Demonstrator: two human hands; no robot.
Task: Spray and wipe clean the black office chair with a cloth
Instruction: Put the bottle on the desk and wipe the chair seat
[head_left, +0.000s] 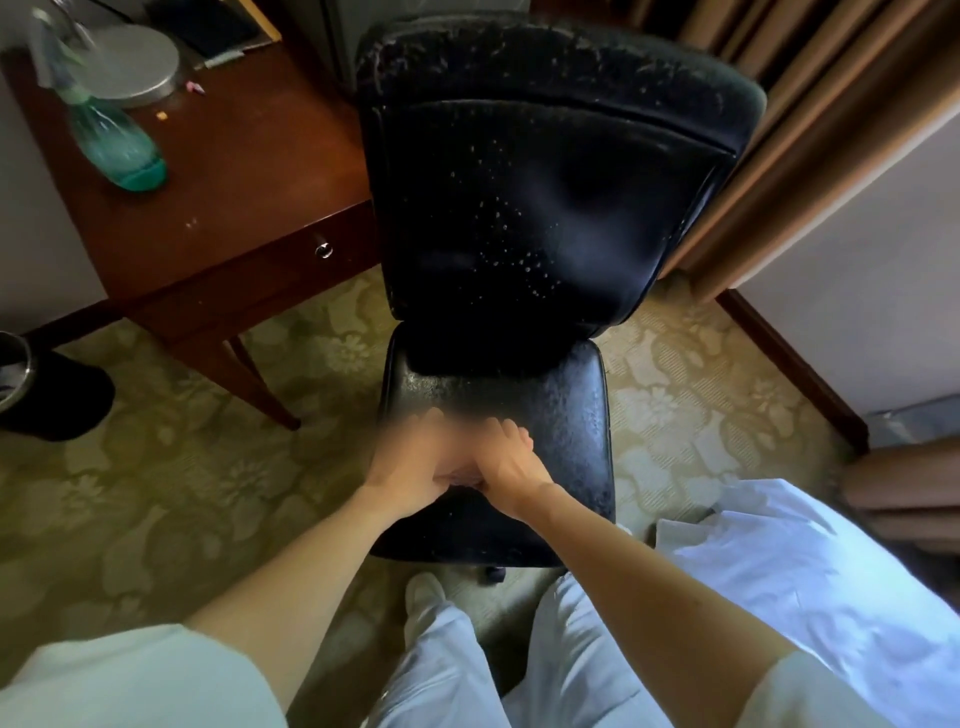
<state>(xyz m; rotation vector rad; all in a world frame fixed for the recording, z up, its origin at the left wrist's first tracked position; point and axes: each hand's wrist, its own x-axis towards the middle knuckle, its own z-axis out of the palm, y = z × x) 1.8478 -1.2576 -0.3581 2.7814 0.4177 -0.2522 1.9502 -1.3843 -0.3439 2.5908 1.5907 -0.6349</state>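
Low in the middle of the frame, your fingers (511, 434) are too blurred to read properly: those of your right hand (511, 465) arch down with the tips on the seat (569, 410), slightly spread, while those of your left hand (410, 457) are a smear reaching forward beside them. I cannot tell whether either hand pinches anything. A pale pinkish patch shows between the two hands, and it may be the cloth or only a palm. That is the first risk: if the cloth has bunched up or slipped from under your hands, you will smear the wet grime with bare skin instead of lifting it. The black office chair (545, 208) fills the centre of the frame. Its seat surface looks cracked and flaky, so hard rubbing could well tear off more of the covering. Pushing forward with both hands may also roll or swivel the chair away from you, since a castor (493, 574) shows under the front edge. Higher up, spray droplets (519, 244) dot the backrest unwiped. Left too long, I judge they will run down into the gap above the seat or dry into spots. The spray bottle (111, 140) stands on the tabletop (249, 171) at upper left, well apart from your hands.
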